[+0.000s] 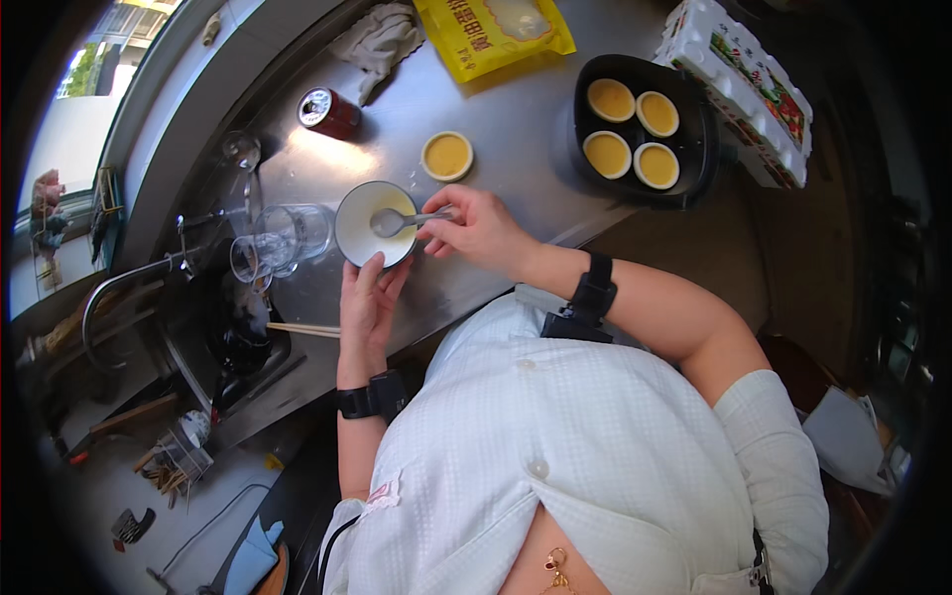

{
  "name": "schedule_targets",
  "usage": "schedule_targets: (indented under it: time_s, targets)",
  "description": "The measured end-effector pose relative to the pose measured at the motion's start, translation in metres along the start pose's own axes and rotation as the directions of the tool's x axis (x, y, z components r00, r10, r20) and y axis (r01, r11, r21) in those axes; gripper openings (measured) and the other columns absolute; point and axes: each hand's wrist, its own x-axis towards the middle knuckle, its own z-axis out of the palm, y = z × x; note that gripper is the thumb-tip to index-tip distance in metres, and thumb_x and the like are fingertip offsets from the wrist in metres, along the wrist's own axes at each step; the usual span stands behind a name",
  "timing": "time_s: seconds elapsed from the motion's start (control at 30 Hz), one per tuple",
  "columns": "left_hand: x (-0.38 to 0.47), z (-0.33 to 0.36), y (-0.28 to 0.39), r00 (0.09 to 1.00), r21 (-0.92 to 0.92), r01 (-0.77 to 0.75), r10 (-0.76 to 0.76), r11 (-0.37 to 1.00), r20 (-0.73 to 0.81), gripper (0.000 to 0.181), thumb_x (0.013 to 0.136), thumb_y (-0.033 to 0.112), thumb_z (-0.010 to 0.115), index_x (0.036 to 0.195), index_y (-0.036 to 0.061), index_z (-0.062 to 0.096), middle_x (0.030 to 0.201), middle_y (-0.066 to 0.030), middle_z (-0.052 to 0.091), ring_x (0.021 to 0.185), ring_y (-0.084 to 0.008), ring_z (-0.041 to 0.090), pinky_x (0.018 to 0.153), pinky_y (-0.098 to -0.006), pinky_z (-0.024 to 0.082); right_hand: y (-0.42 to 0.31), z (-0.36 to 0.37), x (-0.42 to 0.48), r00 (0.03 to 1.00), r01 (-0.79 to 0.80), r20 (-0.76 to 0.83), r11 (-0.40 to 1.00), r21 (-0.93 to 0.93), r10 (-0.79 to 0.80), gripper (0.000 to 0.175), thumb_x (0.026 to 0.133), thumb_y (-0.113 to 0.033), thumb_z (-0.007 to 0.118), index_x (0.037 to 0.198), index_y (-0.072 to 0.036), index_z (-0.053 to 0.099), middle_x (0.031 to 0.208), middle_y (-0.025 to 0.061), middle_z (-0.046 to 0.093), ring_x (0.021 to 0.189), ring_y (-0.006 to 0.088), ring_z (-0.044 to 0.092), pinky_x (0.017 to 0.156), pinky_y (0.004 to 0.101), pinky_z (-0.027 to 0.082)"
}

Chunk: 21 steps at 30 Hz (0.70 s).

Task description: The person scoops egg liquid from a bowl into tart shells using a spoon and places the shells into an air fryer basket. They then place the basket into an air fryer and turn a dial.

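Observation:
My left hand (370, 297) holds a white bowl (357, 223) with a dark rim, tilted above the steel counter. Between the fingers of my right hand (476, 230) is a metal spoon (388, 222), its head inside the bowl, where a little pale yellow stuff shows. Just beyond the bowl, a small round white cup with yellow filling (447, 156) rests on the counter. Farther right, several similar cups (607, 155) sit in a black air-fryer basket (692, 190).
Two clear glass vessels (297, 230) stand left of the bowl, near a sink (245, 327) with a curved faucet (93, 320). Chopsticks (305, 329) lie at the sink's edge. Farther back are a red can (338, 115), a cloth (379, 41), a yellow packet (494, 33) and a white carton (744, 89).

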Motion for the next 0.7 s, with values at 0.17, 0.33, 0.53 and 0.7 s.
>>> schedule_targets:
  time_s: [0.17, 0.33, 0.53, 0.7]
  targets:
    - [0.002, -0.013, -0.007, 0.999, -0.02, 0.045, -0.045, 0.999, -0.008, 0.042, 0.095, 0.008, 0.054, 0.134, 0.0034, 0.04, 0.126, -0.015, 0.056, 0.11, -0.0315, 0.061, 0.097, -0.0387, 0.052, 0.017, -0.008, 0.001, 0.998, -0.023, 0.063, 0.999, -0.047, 0.025, 0.028, 0.091, -0.002, 0.059, 0.117, 0.003, 0.049, 0.096, 0.0145, 0.068, 0.078, 0.0146, 0.067, 0.07, 0.0273, 0.057]
    - [0.004, -0.015, -0.008, 0.997, 0.04, 0.083, -0.083, 0.996, 0.006, 0.042, 0.097, 0.011, 0.053, 0.136, 0.0021, 0.039, 0.127, -0.0156, 0.056, 0.113, -0.0329, 0.06, 0.098, -0.0396, 0.051, 0.013, -0.031, -0.014, 0.987, -0.088, 0.112, 0.973, -0.212, 0.114, 0.051, 0.086, -0.001, 0.062, 0.133, 0.002, 0.042, 0.106, 0.0158, 0.066, 0.086, 0.0155, 0.066, 0.078, 0.0287, 0.055]
    - [0.003, -0.013, 0.003, 0.997, 0.255, 0.064, -0.071, 0.965, 0.019, 0.043, 0.099, 0.02, 0.053, 0.135, 0.0023, 0.038, 0.124, -0.0144, 0.057, 0.107, -0.0303, 0.063, 0.092, -0.0369, 0.053, -0.018, -0.098, -0.091, 0.978, -0.116, 0.137, 0.955, -0.274, 0.158, 0.04, 0.083, -0.008, 0.068, 0.12, 0.002, 0.058, 0.109, 0.0134, 0.067, 0.099, 0.0154, 0.063, 0.091, 0.029, 0.05]
    - [-0.014, -0.024, 0.031, 0.961, 0.516, 0.223, -0.099, 0.827, -0.257, 0.04, 0.095, 0.023, 0.061, 0.125, 0.0014, 0.044, 0.105, -0.0107, 0.062, 0.086, -0.0217, 0.067, 0.075, -0.0307, 0.055, -0.058, -0.166, -0.171, 0.969, -0.081, -0.246, 0.981, -0.174, 0.036, 0.024, 0.087, 0.0, 0.065, 0.11, 0.001, 0.063, 0.104, 0.0097, 0.068, 0.097, 0.0148, 0.065, 0.088, 0.0283, 0.053]
